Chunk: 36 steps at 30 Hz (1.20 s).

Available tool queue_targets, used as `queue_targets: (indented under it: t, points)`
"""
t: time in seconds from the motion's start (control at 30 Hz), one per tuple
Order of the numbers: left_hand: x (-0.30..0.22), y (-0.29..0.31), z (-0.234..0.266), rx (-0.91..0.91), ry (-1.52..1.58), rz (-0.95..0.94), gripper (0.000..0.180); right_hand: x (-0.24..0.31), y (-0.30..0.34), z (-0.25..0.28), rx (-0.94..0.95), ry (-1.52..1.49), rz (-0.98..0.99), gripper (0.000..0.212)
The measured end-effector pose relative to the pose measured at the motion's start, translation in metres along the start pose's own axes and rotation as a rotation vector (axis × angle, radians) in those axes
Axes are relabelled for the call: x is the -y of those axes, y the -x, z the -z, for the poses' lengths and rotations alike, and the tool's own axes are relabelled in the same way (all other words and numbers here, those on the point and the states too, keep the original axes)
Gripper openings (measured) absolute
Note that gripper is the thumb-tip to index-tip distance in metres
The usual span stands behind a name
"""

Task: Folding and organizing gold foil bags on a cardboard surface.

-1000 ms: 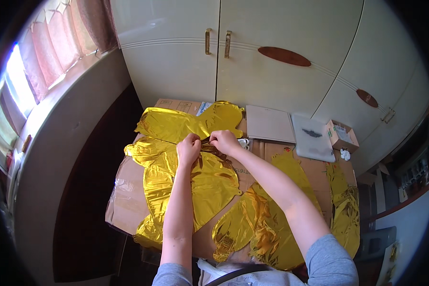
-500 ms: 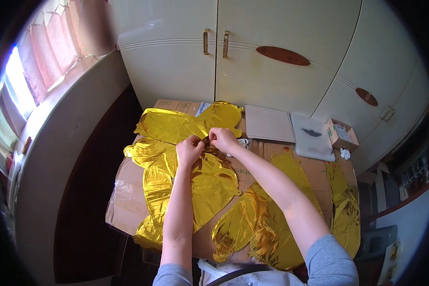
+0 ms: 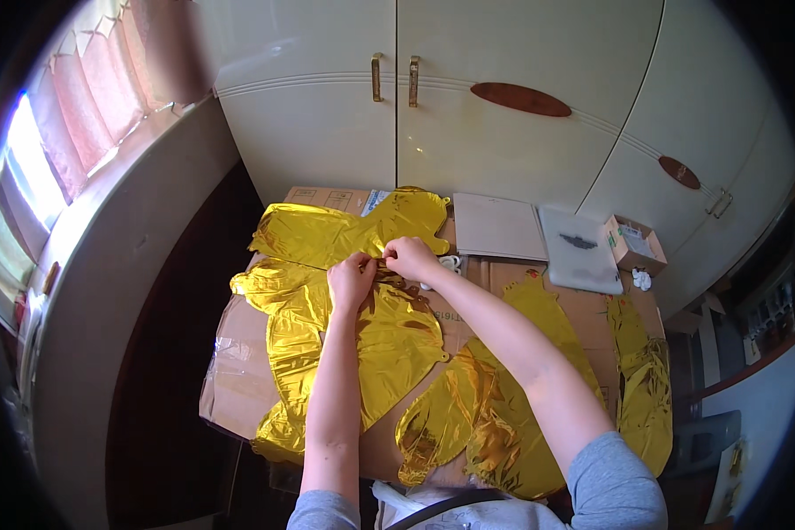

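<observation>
Several flat, shiny gold foil balloons lie spread over a cardboard surface (image 3: 238, 344). My left hand (image 3: 351, 281) and my right hand (image 3: 412, 260) meet at the seam between the upper gold foil balloon (image 3: 314, 228) and the lower gold foil balloon (image 3: 397, 353). The fingers of both hands are pinched together on the foil there, tips almost touching. Exactly which bit of the edge they grip is hidden by the fingers. Under my right forearm, another crumpled gold foil balloon (image 3: 495, 424) stretches toward the near edge.
A flat beige board (image 3: 499, 228) and a pale translucent case (image 3: 583, 261) lie at the back right. Beside them are a small open box (image 3: 634, 243) and a crumpled white wad (image 3: 641, 280). One more gold balloon (image 3: 642, 397) hangs along the right edge. Cream cabinet doors (image 3: 318, 141) rise behind.
My right hand has shifted slightly left, closer to my left hand. The view has moved a little; the balloons lie as before.
</observation>
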<state>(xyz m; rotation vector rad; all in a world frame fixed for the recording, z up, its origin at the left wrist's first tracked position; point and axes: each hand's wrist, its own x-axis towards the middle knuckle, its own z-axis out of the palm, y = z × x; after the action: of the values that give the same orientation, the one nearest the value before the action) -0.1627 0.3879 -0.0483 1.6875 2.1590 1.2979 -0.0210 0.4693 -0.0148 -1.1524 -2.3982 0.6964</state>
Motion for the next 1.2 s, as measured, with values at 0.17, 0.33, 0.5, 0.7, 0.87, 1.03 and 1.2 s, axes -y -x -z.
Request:
queue_targets:
  t: [0.17,0.33,0.5,0.7,0.87,1.03,1.2]
  points:
    - [0.0,0.001,0.0,0.011,-0.034,0.005,0.024,0.004,0.003,0.003,-0.024,0.048,0.039,0.013]
    - [0.001,0.002,-0.002,0.002,-0.074,-0.014,0.024,0.013,0.009,0.0,-0.21,0.101,0.182,0.009]
    - [-0.001,0.003,-0.004,0.0,-0.144,-0.044,0.024,0.0,0.008,-0.006,-0.281,0.258,0.203,0.01]
    - [0.005,0.002,-0.008,-0.033,-0.099,-0.059,0.023,-0.005,0.004,0.001,-0.098,0.143,-0.003,0.014]
    - [0.005,0.002,-0.008,-0.028,-0.07,-0.031,0.024,-0.003,0.005,0.0,-0.188,0.219,0.118,0.011]
    - [-0.005,0.002,-0.003,-0.029,-0.041,-0.029,0.026,-0.006,0.003,-0.003,-0.236,0.229,0.12,0.01]
    - [0.006,0.0,-0.006,-0.046,-0.022,-0.031,0.026,-0.002,0.003,0.005,-0.16,0.116,0.052,0.022]
